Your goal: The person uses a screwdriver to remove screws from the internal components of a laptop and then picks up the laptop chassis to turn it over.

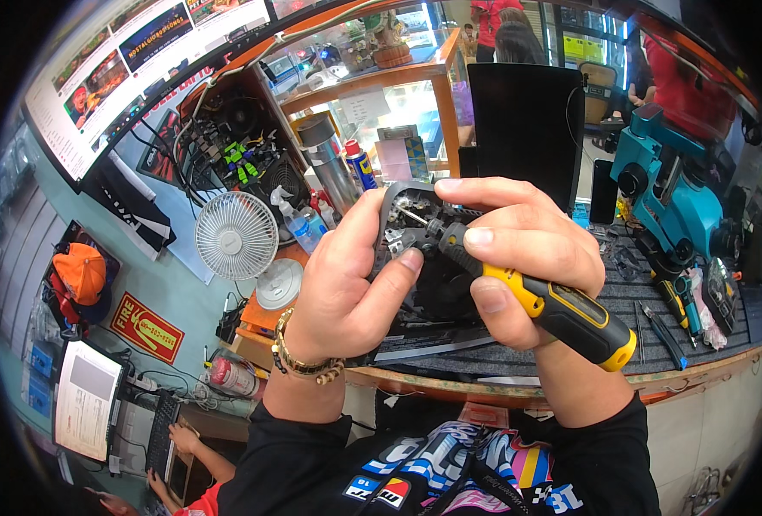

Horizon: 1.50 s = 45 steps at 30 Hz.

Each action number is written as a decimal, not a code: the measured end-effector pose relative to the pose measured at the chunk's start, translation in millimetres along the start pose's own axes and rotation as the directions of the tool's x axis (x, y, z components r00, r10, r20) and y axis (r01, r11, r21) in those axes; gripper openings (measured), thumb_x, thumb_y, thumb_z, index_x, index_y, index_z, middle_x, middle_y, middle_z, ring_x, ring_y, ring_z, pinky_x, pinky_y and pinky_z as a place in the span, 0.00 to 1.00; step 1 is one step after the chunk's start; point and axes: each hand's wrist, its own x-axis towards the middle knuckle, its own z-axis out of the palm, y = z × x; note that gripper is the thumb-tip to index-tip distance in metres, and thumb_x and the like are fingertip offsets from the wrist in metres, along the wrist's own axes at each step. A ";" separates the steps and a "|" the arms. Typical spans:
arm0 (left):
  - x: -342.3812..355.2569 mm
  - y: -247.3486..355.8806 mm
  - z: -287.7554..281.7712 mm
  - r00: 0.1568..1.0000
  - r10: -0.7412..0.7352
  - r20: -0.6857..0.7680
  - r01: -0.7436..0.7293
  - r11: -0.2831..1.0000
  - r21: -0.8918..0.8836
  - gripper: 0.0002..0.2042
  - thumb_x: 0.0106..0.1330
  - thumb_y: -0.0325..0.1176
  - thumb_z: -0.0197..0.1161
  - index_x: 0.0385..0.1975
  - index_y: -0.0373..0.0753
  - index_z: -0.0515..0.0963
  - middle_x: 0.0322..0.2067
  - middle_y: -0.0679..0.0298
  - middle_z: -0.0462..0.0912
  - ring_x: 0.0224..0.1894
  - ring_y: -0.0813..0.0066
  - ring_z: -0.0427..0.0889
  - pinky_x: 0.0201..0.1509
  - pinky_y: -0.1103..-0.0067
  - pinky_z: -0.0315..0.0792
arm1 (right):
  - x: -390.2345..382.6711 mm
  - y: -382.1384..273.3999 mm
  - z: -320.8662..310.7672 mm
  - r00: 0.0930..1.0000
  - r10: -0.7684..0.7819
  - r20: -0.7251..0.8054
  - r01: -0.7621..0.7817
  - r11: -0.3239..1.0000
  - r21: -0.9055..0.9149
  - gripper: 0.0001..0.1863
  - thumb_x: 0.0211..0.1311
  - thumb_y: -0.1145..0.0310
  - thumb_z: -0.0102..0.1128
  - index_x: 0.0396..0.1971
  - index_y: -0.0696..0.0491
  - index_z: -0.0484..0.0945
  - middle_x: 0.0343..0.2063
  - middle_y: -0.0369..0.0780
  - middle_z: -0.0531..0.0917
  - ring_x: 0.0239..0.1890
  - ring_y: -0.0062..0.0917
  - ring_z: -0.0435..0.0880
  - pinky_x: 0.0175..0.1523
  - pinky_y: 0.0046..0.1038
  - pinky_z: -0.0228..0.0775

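Observation:
My left hand (pixel 342 297) is closed around a dark plastic device (pixel 386 222) with a curved rim and exposed metal and circuit parts inside. Its exact kind I cannot make out. The left thumb presses near a small metal piece by the opening. My right hand (pixel 531 249) grips a yellow-and-black screwdriver (pixel 583 322), whose handle slants down to the right. The screwdriver's metal shaft (pixel 414 216) points up-left into the device's open interior; whether its tip sits in a screw is too small to tell. Both hands are raised above the workbench (pixel 562 344).
Pliers (pixel 663 334) lie on the bench at right, near a teal microscope (pixel 682 193). A dark monitor (pixel 519 112) stands behind my hands. Leftward are a white fan (pixel 236 236), a spray bottle (pixel 299 225) and a blue-and-yellow can (pixel 359 165). Another person's hand (pixel 185 439) rests by a keyboard at lower left.

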 end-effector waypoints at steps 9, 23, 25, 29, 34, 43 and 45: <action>-1.3 0.6 -1.0 1.000 0.007 -0.007 -0.007 1.000 0.015 0.22 0.71 0.20 0.61 0.64 0.26 0.72 0.44 0.55 0.87 0.43 0.70 0.87 0.50 0.74 0.79 | -0.2 -1.1 0.0 1.000 0.009 0.014 -0.009 1.000 0.004 0.16 0.66 0.71 0.66 0.52 0.56 0.81 0.29 0.44 0.86 0.47 0.50 0.92 0.56 0.48 0.84; -3.3 0.7 -1.2 1.000 -0.023 -0.010 0.023 0.999 0.024 0.22 0.71 0.20 0.61 0.64 0.26 0.72 0.43 0.56 0.87 0.42 0.71 0.87 0.49 0.75 0.79 | -1.8 -0.2 -0.6 1.000 0.011 0.017 -0.012 1.000 0.017 0.16 0.67 0.69 0.67 0.52 0.56 0.81 0.29 0.44 0.86 0.47 0.50 0.92 0.56 0.48 0.84; -1.8 1.3 -0.3 1.000 -0.013 -0.010 0.013 1.000 0.006 0.22 0.71 0.20 0.61 0.64 0.26 0.72 0.43 0.56 0.87 0.43 0.71 0.87 0.50 0.75 0.79 | -1.9 -0.6 -1.0 1.000 0.014 0.014 -0.015 1.000 0.023 0.16 0.67 0.69 0.67 0.52 0.56 0.81 0.30 0.44 0.87 0.47 0.50 0.92 0.56 0.49 0.84; -1.2 5.7 -1.2 0.999 -0.038 0.002 0.038 0.999 0.004 0.21 0.71 0.20 0.61 0.64 0.27 0.72 0.44 0.55 0.88 0.44 0.70 0.87 0.51 0.74 0.79 | -0.6 -1.9 -0.7 1.000 0.011 0.014 -0.011 1.000 0.005 0.16 0.67 0.69 0.67 0.52 0.56 0.81 0.30 0.44 0.87 0.48 0.51 0.92 0.57 0.49 0.84; -0.7 4.1 1.4 0.999 -0.043 -0.013 0.043 0.999 -0.014 0.22 0.70 0.20 0.60 0.64 0.26 0.72 0.46 0.54 0.88 0.46 0.68 0.88 0.53 0.73 0.79 | -3.1 -1.7 -2.0 0.999 0.034 0.006 -0.034 0.999 0.030 0.16 0.68 0.69 0.67 0.53 0.56 0.81 0.31 0.44 0.87 0.49 0.52 0.91 0.57 0.48 0.84; -0.2 7.9 2.0 0.999 -0.052 -0.011 0.052 0.998 -0.024 0.21 0.71 0.20 0.60 0.64 0.26 0.72 0.45 0.55 0.88 0.45 0.69 0.88 0.52 0.74 0.79 | -2.0 -1.3 -1.7 1.000 0.031 0.005 -0.031 0.999 0.035 0.15 0.69 0.68 0.66 0.53 0.56 0.80 0.32 0.45 0.87 0.48 0.53 0.91 0.57 0.49 0.84; -0.6 8.2 1.5 0.998 -0.059 -0.008 0.058 0.998 -0.030 0.21 0.71 0.20 0.60 0.64 0.26 0.72 0.45 0.55 0.88 0.45 0.70 0.88 0.52 0.74 0.79 | -1.6 -0.8 1.9 0.998 0.028 -0.065 -0.023 0.997 0.077 0.16 0.57 0.75 0.69 0.47 0.58 0.84 0.30 0.44 0.88 0.39 0.41 0.92 0.60 0.49 0.84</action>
